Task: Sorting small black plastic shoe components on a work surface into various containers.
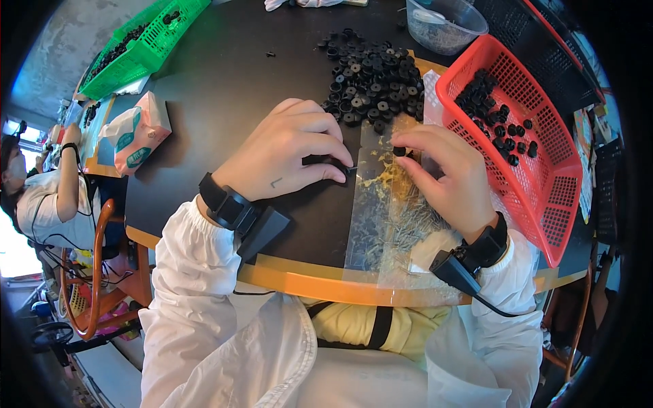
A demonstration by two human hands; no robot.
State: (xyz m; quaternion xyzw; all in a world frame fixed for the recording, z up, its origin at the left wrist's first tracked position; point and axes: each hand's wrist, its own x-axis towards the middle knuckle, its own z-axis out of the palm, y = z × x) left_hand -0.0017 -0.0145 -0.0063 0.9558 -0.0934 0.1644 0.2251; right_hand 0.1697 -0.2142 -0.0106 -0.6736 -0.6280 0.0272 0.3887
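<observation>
My left hand hovers over the dark tabletop, thumb and index finger closed on a small dark piece that looks like a screw or spring; it is too small to tell which. Between the thumb and index finger of my right hand is a small black round cap. Beyond both hands lies a heap of black round caps, some showing a hole in the middle. Thin metal pins are scattered near my right hand on a clear plastic sheet, with yellowish crumbs among them.
A red basket with black parts stands at the right. Behind it are a clear bowl of pins and a black crate. Green baskets and a tissue pack are at the left, where another person sits.
</observation>
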